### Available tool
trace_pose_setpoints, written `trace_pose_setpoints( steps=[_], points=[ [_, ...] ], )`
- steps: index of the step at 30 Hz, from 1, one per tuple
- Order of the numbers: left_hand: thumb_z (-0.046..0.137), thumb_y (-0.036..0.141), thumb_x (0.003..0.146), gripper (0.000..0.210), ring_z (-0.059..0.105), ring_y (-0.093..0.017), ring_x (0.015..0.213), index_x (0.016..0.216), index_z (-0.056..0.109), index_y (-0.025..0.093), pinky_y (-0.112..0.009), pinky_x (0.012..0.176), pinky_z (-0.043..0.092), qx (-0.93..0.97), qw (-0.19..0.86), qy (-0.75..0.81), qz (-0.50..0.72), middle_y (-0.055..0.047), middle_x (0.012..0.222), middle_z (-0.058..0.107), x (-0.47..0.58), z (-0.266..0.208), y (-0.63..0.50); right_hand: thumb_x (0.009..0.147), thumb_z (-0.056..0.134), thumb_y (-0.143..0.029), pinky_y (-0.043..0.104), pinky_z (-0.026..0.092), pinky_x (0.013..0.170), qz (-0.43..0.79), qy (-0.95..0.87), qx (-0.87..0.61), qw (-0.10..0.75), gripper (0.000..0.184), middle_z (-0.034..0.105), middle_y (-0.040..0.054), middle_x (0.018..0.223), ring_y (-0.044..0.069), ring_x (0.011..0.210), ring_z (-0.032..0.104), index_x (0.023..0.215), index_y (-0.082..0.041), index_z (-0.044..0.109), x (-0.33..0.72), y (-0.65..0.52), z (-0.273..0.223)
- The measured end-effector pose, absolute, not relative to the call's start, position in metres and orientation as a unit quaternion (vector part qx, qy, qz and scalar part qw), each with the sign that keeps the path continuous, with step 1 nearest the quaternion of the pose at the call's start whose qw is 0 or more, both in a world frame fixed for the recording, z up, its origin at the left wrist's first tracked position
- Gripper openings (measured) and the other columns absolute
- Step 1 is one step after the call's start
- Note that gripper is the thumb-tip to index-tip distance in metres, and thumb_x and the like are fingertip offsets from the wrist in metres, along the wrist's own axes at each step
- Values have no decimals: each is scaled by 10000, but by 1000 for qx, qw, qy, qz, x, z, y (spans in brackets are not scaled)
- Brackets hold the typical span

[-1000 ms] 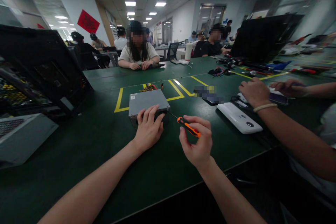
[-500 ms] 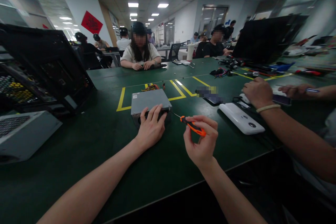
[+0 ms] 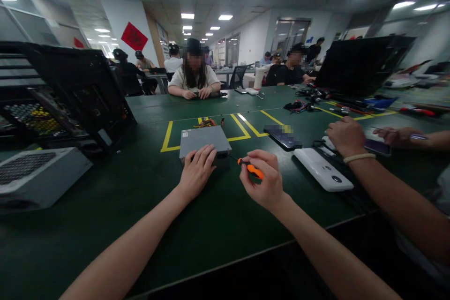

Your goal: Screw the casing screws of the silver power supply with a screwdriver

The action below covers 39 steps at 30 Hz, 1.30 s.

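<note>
Grey metal box [image 3: 205, 138] lies on the green desk [image 3: 168, 243], coloured cables [image 3: 207, 123] behind it. Left hand [image 3: 197, 171] rests over its near edge; whether it grips is not determinable. Right hand [image 3: 263, 178] grasps an orange-and-black screwdriver [image 3: 255, 171], shaft directed at the box's right side; tip contact unconfirmed.

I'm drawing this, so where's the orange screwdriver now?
In the head view, the orange screwdriver is just below and right of centre, held in the person's right hand, its thin end pointing toward the grey box that the left hand touches.
</note>
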<state>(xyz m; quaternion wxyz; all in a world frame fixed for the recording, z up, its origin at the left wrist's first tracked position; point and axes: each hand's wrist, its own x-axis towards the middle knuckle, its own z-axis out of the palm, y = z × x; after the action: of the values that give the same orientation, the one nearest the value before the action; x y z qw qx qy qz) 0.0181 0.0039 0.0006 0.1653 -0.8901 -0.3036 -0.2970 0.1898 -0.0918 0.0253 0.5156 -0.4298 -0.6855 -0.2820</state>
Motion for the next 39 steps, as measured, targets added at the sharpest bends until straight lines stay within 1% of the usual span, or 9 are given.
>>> trace_pose_setpoints(
  steps=[4, 7, 13, 19, 24, 29, 33, 36, 39],
  points=[
    [503, 175, 822, 388, 414, -261, 1170, 1206, 444, 179, -411, 897, 308, -882, 167, -336, -284, -108, 1293, 470, 10, 5, 0, 731, 612, -109, 291, 559, 638, -282, -731, -381, 491, 213, 569, 69, 921, 157, 796, 601, 873, -205, 486, 197, -81, 36],
    [535, 180, 804, 387, 434, -268, 1130, 1184, 465, 193, -409, 865, 330, -873, 166, -358, -286, -100, 1272, 486, 1, 8, -7, 709, 642, -104, 331, 565, 636, -297, -719, -359, 516, 296, 591, 56, 881, 182, 827, 602, 920, -220, 469, 194, -77, 34],
    [558, 194, 793, 381, 439, -264, 1105, 1164, 471, 207, -406, 859, 334, -855, 155, -397, -296, -85, 1255, 499, -18, 7, -14, 676, 621, -24, 302, 567, 585, -231, -725, -281, 584, 486, 504, 85, 1034, 183, 866, 621, 1064, -211, 397, 174, -79, 12],
    [575, 195, 781, 412, 435, -254, 1110, 1174, 453, 214, -399, 874, 319, -856, 127, -400, -302, -85, 1243, 504, -32, 7, -6, 680, 656, -152, 334, 521, 595, -235, -740, -333, 535, 284, 558, 42, 862, 183, 762, 585, 869, -222, 455, 164, -77, 17],
    [589, 205, 771, 413, 431, -254, 1102, 1160, 448, 202, -393, 874, 308, -856, 116, -396, -312, -77, 1238, 505, -41, 5, 7, 722, 610, -135, 297, 519, 583, -178, -737, -323, 567, 295, 576, 16, 806, 155, 711, 593, 939, -237, 436, 146, -66, 20],
    [587, 193, 765, 412, 417, -254, 1110, 1150, 441, 199, -403, 887, 297, -854, 110, -399, -314, -81, 1227, 500, -40, 4, 13, 692, 588, -95, 334, 530, 641, -99, -754, -328, 561, 401, 610, 64, 907, 185, 809, 627, 1030, -205, 402, 143, -72, 4],
    [557, 221, 783, 342, 394, -274, 1128, 1110, 469, 172, -428, 910, 291, -836, 121, -408, -346, -115, 1227, 472, -35, 8, 2, 731, 559, -150, 332, 521, 654, -62, -769, -334, 541, 269, 620, 71, 918, 184, 824, 627, 960, -204, 429, 144, -79, -1],
    [468, 243, 832, 206, 458, -267, 1029, 1017, 518, 167, -409, 837, 356, -832, 120, -415, -347, -118, 1085, 529, -31, 13, -10, 766, 546, -252, 308, 510, 618, -44, -800, -318, 507, 179, 628, 79, 895, 176, 769, 626, 915, -193, 466, 142, -81, 2],
    [409, 238, 859, 161, 543, -203, 862, 952, 524, 174, -324, 729, 421, -865, 54, -405, -293, -74, 919, 582, -28, 12, -18, 783, 505, -354, 301, 480, 578, -79, -833, -302, 456, 174, 640, 81, 848, 175, 695, 614, 817, -184, 514, 140, -83, 7]
  ],
)
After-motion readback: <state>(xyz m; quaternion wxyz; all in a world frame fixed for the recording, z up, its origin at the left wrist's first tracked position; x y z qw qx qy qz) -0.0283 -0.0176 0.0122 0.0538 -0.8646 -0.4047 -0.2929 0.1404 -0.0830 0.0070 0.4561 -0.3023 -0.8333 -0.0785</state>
